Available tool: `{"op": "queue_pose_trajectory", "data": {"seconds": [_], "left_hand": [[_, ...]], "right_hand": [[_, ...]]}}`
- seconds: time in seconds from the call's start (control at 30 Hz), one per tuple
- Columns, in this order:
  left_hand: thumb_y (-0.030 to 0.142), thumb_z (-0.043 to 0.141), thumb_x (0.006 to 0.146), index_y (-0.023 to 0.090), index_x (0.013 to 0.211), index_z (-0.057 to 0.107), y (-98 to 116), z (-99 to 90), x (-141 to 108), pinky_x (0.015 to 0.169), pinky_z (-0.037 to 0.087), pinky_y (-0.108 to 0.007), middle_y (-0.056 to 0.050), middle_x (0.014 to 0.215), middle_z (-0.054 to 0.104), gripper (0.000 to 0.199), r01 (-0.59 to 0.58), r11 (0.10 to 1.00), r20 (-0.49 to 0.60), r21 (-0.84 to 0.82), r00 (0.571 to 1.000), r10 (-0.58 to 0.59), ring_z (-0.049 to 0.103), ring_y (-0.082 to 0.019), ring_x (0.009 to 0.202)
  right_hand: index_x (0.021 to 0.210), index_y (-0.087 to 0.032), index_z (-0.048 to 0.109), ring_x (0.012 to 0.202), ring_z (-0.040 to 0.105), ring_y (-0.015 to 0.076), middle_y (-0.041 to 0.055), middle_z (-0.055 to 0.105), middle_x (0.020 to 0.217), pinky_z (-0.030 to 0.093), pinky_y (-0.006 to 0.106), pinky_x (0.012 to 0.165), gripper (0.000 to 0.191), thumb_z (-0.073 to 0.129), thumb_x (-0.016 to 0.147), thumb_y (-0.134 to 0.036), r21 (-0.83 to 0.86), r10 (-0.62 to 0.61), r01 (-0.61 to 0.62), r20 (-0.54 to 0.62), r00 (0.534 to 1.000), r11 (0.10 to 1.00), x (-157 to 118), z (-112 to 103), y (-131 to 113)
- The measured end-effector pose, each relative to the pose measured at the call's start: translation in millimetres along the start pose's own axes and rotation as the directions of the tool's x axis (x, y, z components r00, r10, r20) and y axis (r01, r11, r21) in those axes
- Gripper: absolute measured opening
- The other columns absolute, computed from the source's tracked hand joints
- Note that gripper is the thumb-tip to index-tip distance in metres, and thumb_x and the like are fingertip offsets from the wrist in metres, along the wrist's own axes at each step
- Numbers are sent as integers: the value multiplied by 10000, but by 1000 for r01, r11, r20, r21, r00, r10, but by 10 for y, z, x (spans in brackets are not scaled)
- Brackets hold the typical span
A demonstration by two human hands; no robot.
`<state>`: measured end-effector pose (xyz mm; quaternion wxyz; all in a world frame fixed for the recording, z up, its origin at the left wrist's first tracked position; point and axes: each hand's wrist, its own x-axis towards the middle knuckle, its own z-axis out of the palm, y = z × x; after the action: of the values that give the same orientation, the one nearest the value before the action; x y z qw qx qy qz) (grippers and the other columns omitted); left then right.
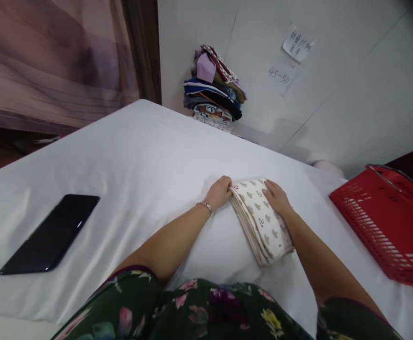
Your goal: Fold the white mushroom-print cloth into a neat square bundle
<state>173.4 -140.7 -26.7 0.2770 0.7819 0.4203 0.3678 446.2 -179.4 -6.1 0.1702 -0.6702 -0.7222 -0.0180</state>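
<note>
A folded cloth [259, 217], white with grey shapes and small red and dark figures, lies in several layers on the white-covered surface in front of me. My left hand [219, 191], with a bracelet at the wrist, is closed on its far left corner; the fingertips are partly hidden. Along the right side of the cloth's top, my right hand [278, 197] rests with its fingers stretched out and apart. The layered edges show on the left side of the cloth, facing me.
At left lies a black flat tablet-like object [52, 236]. To the right is a red plastic basket [387, 222] with a handle. Beyond the far edge, a pile of folded clothes [213, 89] stands against the wall with paper notes [296, 45]. A curtain [61, 56] hangs at left.
</note>
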Motion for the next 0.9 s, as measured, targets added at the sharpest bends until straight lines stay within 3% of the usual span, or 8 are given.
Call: {"op": "queue_pose_trajectory", "data": {"seconds": [0.23, 0.4, 0.5, 0.63, 0.77, 0.9], "left_hand": [[66, 488, 655, 211, 748, 423, -22, 25, 6, 653, 399, -266, -11, 830, 515, 184, 9, 1000, -19, 11, 1000, -9, 488, -152, 752], [66, 483, 662, 209, 778, 449, -34, 15, 10, 670, 417, -272, -18, 850, 533, 188, 6, 1000, -3, 5, 1000, -6, 504, -156, 768], [80, 480, 694, 207, 862, 491, -35, 5, 5, 722, 436, -284, -28, 910, 559, 210, 2, 1000, 14, -4, 1000, -2, 528, -163, 820], [95, 480, 729, 217, 1027, 518, -34, 11, 0, 830, 433, -295, -36, 1043, 573, 325, -51, 999, 34, -16, 998, 51, 541, -171, 940], [93, 474, 727, 213, 983, 551, -38, 26, 8, 818, 440, -292, -33, 998, 590, 293, -54, 999, 42, -5, 998, 55, 547, -177, 935], [88, 477, 719, 208, 967, 560, -36, 27, 16, 810, 443, -288, -33, 981, 596, 287, -37, 999, 46, -9, 998, 38, 549, -178, 923]], "right_hand": [[1313, -292, 445, 1307, 310, 282, 47, 386, 1421, 277, 562, 1007, 481, 307, 898, -494, -148, 112, -103, 53, 992, 984, -69, 50, 4], [1303, -273, 457, 1301, 322, 294, 73, 383, 1421, 289, 579, 988, 487, 310, 897, -497, -143, 163, -149, 93, 982, 978, -67, -16, -92], [1245, -221, 518, 1302, 314, 297, 101, 418, 1390, 277, 563, 1003, 469, 331, 898, -474, -81, 103, -102, 6, 995, 991, -163, -122, -323], [1090, -204, 605, 1112, 498, 229, 97, 592, 1155, 383, 411, 950, 355, 409, 889, -422, 85, -56, 65, -105, 993, 994, -498, -289, -791], [1050, -184, 598, 924, 548, 235, 90, 617, 966, 431, 383, 833, 337, 511, 836, -429, 34, -71, 70, 24, 997, 997, -844, -376, -1119], [1077, -199, 577, 885, 552, 237, 85, 601, 939, 447, 352, 762, 322, 513, 824, -389, -71, -44, 50, 87, 995, 996, -1008, -342, -1183]]}}
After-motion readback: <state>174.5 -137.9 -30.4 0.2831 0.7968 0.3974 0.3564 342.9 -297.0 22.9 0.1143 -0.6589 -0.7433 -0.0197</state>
